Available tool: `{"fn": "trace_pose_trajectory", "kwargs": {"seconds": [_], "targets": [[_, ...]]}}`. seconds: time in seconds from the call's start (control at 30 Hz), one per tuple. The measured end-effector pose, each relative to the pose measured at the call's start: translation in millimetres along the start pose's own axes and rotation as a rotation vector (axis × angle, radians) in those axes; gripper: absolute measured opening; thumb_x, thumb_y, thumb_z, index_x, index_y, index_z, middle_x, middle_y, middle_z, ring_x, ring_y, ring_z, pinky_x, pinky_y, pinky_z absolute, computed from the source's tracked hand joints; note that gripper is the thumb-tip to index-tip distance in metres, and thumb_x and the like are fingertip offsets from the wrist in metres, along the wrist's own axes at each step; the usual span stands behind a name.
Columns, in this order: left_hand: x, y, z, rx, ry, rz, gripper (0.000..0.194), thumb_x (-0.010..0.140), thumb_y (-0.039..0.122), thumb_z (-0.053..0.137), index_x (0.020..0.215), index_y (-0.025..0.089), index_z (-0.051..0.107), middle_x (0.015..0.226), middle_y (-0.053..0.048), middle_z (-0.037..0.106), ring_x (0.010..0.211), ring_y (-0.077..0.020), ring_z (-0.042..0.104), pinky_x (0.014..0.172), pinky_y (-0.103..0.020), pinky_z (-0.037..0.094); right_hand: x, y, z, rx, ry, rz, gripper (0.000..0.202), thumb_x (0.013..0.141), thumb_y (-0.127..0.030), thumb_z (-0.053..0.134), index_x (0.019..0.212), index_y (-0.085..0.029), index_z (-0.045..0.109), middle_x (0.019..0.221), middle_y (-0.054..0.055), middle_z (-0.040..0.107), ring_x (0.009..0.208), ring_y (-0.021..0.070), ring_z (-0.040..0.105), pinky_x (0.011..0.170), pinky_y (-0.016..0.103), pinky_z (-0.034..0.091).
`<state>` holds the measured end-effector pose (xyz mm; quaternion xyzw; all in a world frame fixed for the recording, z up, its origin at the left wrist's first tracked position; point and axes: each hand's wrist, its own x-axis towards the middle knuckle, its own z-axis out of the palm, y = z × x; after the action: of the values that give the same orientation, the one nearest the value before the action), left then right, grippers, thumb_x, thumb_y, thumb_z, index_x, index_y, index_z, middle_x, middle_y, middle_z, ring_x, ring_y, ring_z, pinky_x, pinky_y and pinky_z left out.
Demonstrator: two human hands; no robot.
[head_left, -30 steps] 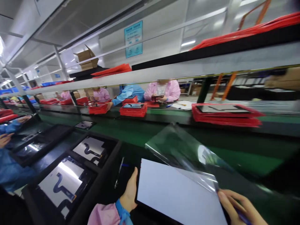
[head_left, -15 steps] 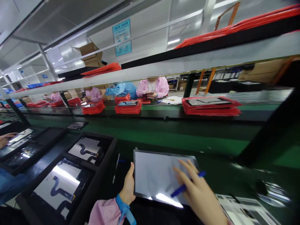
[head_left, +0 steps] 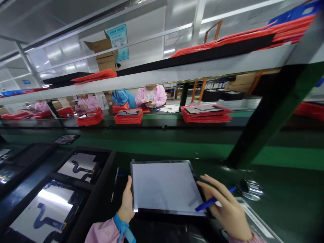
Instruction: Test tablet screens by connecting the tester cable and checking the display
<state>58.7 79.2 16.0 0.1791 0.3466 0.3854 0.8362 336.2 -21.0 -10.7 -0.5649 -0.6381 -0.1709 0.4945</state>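
A flat display panel (head_left: pixel 164 187) with a pale grey face and dark border lies in front of me. My left hand (head_left: pixel 126 202) grips its left edge, thumb up along the side. At the panel's right edge, my right hand (head_left: pixel 226 209) has a blue pen (head_left: pixel 208 203) held between its fingers, the pen's left end over the lower right corner. Whether the right fingertips touch the panel I cannot tell. Left of my left hand lies a thin silver tool (head_left: pixel 114 185).
Black foam trays (head_left: pixel 107 165) with display panels and flex cables stand left. Right are a shiny metal round object (head_left: pixel 251 189) and a slanted dark post (head_left: pixel 263 114). Red stacks (head_left: pixel 206 116) line the ledge ahead; a person in pink (head_left: pixel 159 96) sits beyond.
The view has swung to the right. My right hand has moved from over the panel's face to its right edge, still with the pen. My left hand keeps its hold.
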Motion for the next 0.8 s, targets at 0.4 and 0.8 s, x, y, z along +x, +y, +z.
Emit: {"fn": "trace_pose_trajectory", "kwargs": {"seconds": [0.4,0.8], "targets": [[5.5,0.9,-9.6,0.016,0.023,0.002,0.058,0.09,0.054,0.049,0.132,0.015,0.054,0.108,-0.012,0.073,0.106,-0.0375,0.065,0.095,-0.057,0.047,0.2,-25.6,-5.4,0.377,-0.103,0.677,0.051,0.084,-0.054,0.057,0.12,-0.019,0.061,0.094,0.007,0.072,0.086,0.0226,0.07,0.076,0.027,0.057],[0.9,2.5,1.9,0.002,0.056,0.001,0.057,0.091,0.05,0.049,0.138,0.017,0.049,0.108,-0.012,0.073,0.1,-0.0347,0.069,0.09,-0.052,0.053,0.0,-18.6,-10.9,0.721,-0.254,0.74,0.057,0.083,-0.039,0.059,0.135,-0.021,0.046,0.09,0.004,0.067,0.081,0.021,0.065,0.075,0.03,0.053]]}}
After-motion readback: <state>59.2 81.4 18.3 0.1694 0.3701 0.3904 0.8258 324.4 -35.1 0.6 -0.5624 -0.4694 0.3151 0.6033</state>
